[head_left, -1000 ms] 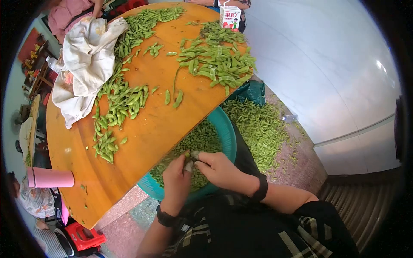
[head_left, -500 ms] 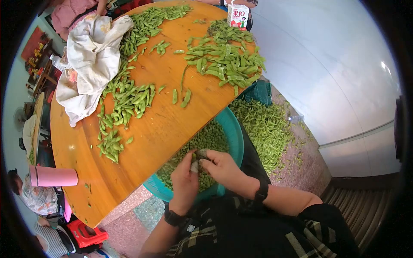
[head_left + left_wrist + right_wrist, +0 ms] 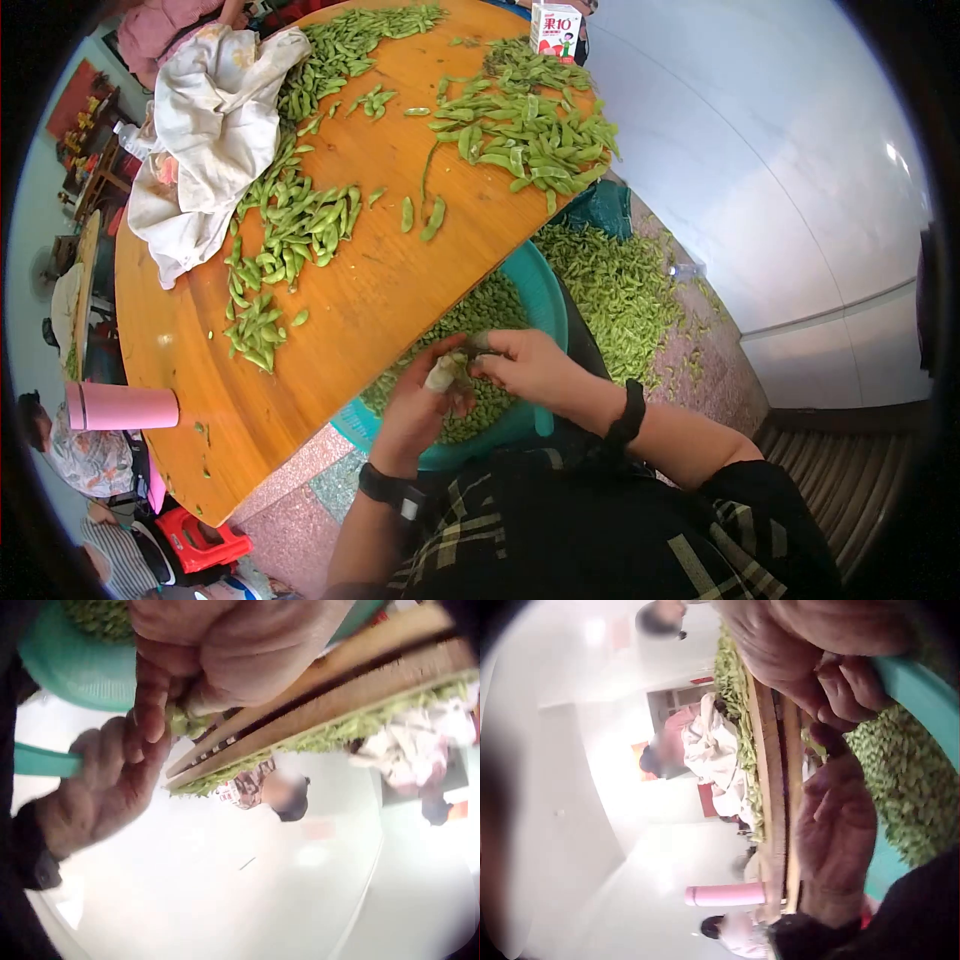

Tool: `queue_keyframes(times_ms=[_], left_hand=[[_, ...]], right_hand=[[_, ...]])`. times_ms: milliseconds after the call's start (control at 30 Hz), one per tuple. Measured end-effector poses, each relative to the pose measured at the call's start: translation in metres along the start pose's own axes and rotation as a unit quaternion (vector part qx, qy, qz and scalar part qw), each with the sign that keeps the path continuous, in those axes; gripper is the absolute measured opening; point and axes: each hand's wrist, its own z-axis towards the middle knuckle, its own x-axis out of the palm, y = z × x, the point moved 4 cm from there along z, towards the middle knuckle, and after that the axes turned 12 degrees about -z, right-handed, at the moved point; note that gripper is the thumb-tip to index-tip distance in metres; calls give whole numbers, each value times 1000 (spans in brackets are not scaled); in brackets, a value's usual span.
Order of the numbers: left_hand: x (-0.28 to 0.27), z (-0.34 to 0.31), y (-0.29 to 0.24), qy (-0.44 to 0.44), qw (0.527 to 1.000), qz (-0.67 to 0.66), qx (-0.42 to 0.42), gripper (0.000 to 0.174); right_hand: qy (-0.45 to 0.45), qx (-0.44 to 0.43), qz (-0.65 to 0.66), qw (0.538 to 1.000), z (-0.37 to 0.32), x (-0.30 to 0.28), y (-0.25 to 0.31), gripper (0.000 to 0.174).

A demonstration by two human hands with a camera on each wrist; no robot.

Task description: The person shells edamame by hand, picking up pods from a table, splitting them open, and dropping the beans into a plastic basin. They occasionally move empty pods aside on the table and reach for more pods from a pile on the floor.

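Over a teal basin [image 3: 550, 300] filled with shelled green beans [image 3: 490, 308], both hands meet at one green bean pod [image 3: 459, 368]. My left hand [image 3: 408, 415], palm turned up, holds the pod between its thumb and fingers; the thumb has a whitish wrap. From the other side my right hand [image 3: 535, 370] pinches the pod with bent fingers, their tips dark. In the left wrist view a bit of the pod [image 3: 186, 723] shows between the fingers of the two hands. The right wrist view has the fingertips hiding most of it.
The wooden table [image 3: 370, 290] stands close beyond the basin, carrying heaps of pods [image 3: 540, 145], a pale cloth [image 3: 215, 140], a pink tumbler [image 3: 125, 406] and a drink carton [image 3: 556, 33]. Empty-looking pods [image 3: 615, 300] cover the floor at right. Other people sit around the table.
My left hand has turned its palm upward, with the wrapped thumb now on top. My right hand has shifted slightly outward, still at the pod. The head view has swung a little.
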Motion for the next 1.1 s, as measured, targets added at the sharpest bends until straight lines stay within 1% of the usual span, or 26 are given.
queue_keyframes(times_ms=[33, 67, 100, 133, 167, 200, 233, 300, 333, 400, 433, 467, 500, 567, 600, 667, 700, 733, 767, 800, 833, 900, 967, 1033, 1100], left_hand=[[-2, 1, -1, -32, 995, 92, 22, 43], [-3, 1, 2, -35, 995, 90, 26, 43], [-4, 1, 2, -29, 987, 148, 55, 40], [-4, 2, 2, -23, 975, 204, 84, 38], [-3, 2, 4, -14, 964, 239, 114, 35], [-5, 1, 5, -17, 964, 238, 115, 35], [-6, 0, 5, -9, 969, 219, 113, 34], [-9, 0, 7, -5, 973, 197, 115, 34], [-11, 0, 8, 2, 975, 183, 127, 34], [-13, -2, 6, 3, 975, 167, 144, 33], [-12, -1, 7, -3, 979, 163, 124, 32], [-12, -1, 8, -8, 982, 158, 105, 30], [-17, -1, 7, -13, 982, 155, 110, 30], [-32, 2, 18, -10, 997, 80, -11, 29], [-28, 1, 16, -13, 997, 79, -6, 29], [-24, -5, 17, -101, 993, -43, -34, 27], [-24, -5, 13, -104, 993, -45, -28, 27], [-21, -5, 11, -79, 994, -56, -43, 27], [-19, -5, 11, -53, 995, -66, -58, 28], [-20, -5, 11, -54, 995, -67, -55, 28], [-21, -4, 12, -46, 996, -43, -57, 28], [-22, -3, 15, -39, 997, -20, -57, 27], [-23, -4, 17, -54, 998, 6, -42, 28], [-15, -9, 16, -70, 997, -11, -39, 28], [-13, -12, 17, -84, 995, -29, -36, 28]], right_hand=[[3, -2, -1, 1000, -1, 6, -2, 15], [-39, -54, 7, 998, -3, 9, -1, 15], [-82, -108, 15, 991, -4, 9, 3, 15], [-79, -111, 14, 991, -3, 8, 5, 15], [-62, -65, 16, 996, -4, 7, 3, 15], [-44, -19, 17, 999, -5, 7, -1, 16], [-41, -20, 16, 999, -6, 8, 0, 16], [-41, -18, 70, 997, -6, 11, 1, 18], [-35, -20, 68, 997, -6, 12, 0, 18], [-47, -57, 18, 997, -5, 12, 1, 19], [-41, -60, 16, 997, -4, 12, 0, 19], [-46, -82, 9, 996, -5, 10, 1, 20], [-50, -104, 3, 993, -5, 9, 2, 21], [-36, -127, -12, 991, -5, 7, 0, 21], [-30, -146, -22, 989, -4, 8, 1, 22], [-28, -154, -26, 987, -8, 8, 10, 21], [-31, -158, -29, 987, -9, 8, 14, 21], [-26, -161, -29, 986, -9, 7, 14, 21], [-1, -120, 5, 993, -9, 7, 9, 22], [23, -78, 40, 996, -8, 8, 4, 22], [25, -79, 40, 996, -8, 9, 2, 22], [38, -48, 118, 991, -7, 11, -5, 23], [38, -45, 111, 992, -5, 12, -11, 24], [38, -44, 104, 993, -5, 11, -10, 24], [16, -106, 49, 993, -10, 9, 2, 25]])
